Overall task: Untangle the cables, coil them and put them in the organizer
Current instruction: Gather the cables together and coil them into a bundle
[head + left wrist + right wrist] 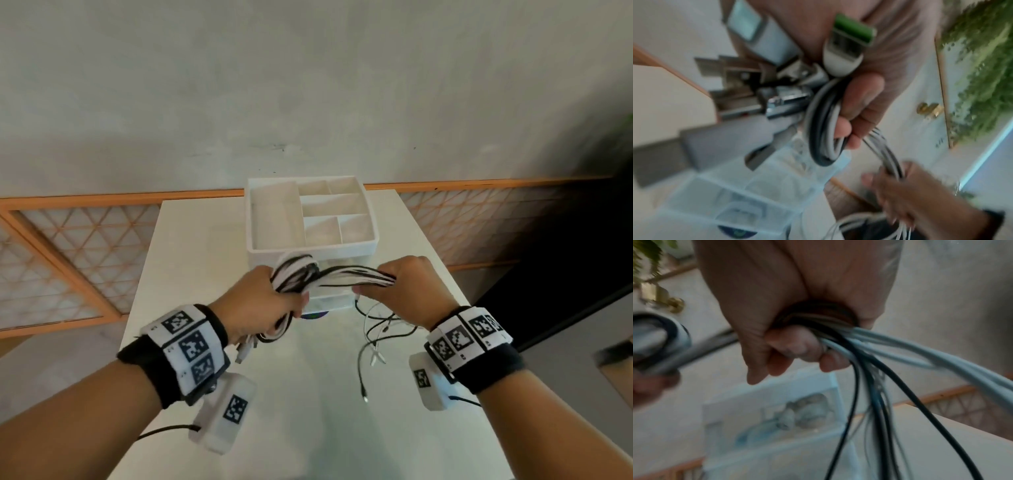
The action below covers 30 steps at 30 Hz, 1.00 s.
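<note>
A bundle of black and white cables [346, 278] stretches between both hands above the white table [308, 428]. My left hand [270, 301] grips the coiled part [824, 129], with several USB plugs [846, 43] sticking out by the palm. My right hand [407, 284] grips the straight strands [890, 350], and loose ends [373, 342] hang from it down onto the table. The white organizer [310, 245], with several open compartments on top and clear drawers below, stands just beyond the hands.
An orange-framed lattice panel [68, 246] runs behind the table on both sides. A plain wall rises behind it. A dark area [582, 260] lies to the right. A green plant [978, 65] shows in the left wrist view.
</note>
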Available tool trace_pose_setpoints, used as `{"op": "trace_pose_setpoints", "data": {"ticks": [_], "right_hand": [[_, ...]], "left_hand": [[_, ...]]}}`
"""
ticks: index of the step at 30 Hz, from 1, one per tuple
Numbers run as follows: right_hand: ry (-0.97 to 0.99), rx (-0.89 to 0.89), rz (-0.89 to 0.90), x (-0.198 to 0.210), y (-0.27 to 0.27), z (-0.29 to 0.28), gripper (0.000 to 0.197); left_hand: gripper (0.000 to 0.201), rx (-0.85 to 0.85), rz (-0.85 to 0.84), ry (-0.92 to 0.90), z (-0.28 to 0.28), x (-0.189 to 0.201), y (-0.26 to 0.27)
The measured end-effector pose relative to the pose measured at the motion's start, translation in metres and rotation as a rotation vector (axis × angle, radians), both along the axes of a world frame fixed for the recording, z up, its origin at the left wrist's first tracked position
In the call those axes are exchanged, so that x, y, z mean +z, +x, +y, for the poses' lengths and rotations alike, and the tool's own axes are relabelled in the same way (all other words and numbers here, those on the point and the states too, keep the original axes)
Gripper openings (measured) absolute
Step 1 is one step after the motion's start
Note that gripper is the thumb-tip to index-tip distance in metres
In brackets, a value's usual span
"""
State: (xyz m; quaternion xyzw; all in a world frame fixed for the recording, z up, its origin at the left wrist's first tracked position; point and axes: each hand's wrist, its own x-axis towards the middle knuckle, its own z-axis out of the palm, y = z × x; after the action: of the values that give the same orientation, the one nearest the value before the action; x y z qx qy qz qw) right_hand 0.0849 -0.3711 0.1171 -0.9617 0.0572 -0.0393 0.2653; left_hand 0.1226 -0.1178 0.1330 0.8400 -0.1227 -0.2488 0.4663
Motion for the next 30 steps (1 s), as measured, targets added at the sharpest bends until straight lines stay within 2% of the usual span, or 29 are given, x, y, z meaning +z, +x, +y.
{"op": "trace_pose_setpoints", "data": {"ticks": [2, 4, 7, 9, 10, 13, 14, 15, 17, 20, 22, 24, 26, 30], "right_hand": [[-0.01, -0.08, 0.087, -0.007, 0.002, -0.008, 0.055], [0.017, -0.132, 0.074, -0.008, 0.004, -0.011, 0.054], [0.19, -0.109, -0.041, 0.006, 0.003, -0.007, 0.047], [0.332, -0.085, -0.179, 0.022, 0.004, 0.005, 0.043], [0.346, -0.072, -0.253, 0.03, 0.005, 0.015, 0.04], [0.259, 0.055, -0.383, 0.04, -0.001, 0.063, 0.025], [0.265, 0.127, -0.385, 0.038, -0.006, 0.077, 0.017], [0.282, 0.201, -0.366, 0.035, -0.011, 0.089, 0.012], [0.284, 0.307, -0.309, 0.027, -0.018, 0.102, 0.019], [0.083, 0.367, -0.212, 0.022, -0.024, 0.1, 0.036], [-0.055, 0.388, -0.187, 0.02, -0.027, 0.098, 0.055], [-0.123, 0.411, -0.196, 0.018, -0.031, 0.099, 0.063], [-0.133, 0.429, -0.222, 0.017, -0.03, 0.099, 0.059], [-0.041, 0.462, -0.244, 0.013, -0.031, 0.094, 0.066]], "left_hand": [[0.025, 0.039, 0.026, -0.104, 0.003, 0.009, 0.005], [0.028, 0.046, 0.067, -0.18, 0.002, 0.015, 0.006], [0.029, 0.129, 0.055, -0.139, 0.001, 0.011, 0.007], [0.031, 0.195, 0.104, -0.152, -0.004, 0.007, 0.003], [0.038, 0.215, 0.171, -0.203, -0.01, 0.006, 0.0], [0.1, 0.125, 0.224, -0.274, -0.025, 0.012, -0.006], [0.111, 0.077, 0.218, -0.293, -0.029, 0.017, -0.008], [0.114, 0.042, 0.228, -0.333, -0.03, 0.02, -0.009], [0.095, 0.039, 0.261, -0.432, -0.03, 0.029, -0.01], [0.05, 0.097, 0.27, -0.537, -0.023, 0.034, -0.01], [0.03, 0.168, 0.261, -0.561, -0.02, 0.033, -0.008], [0.02, 0.253, 0.234, -0.566, -0.021, 0.032, -0.009], [0.018, 0.35, 0.207, -0.576, -0.024, 0.031, -0.011], [0.017, 0.462, 0.241, -0.619, -0.025, 0.03, -0.008]]}}
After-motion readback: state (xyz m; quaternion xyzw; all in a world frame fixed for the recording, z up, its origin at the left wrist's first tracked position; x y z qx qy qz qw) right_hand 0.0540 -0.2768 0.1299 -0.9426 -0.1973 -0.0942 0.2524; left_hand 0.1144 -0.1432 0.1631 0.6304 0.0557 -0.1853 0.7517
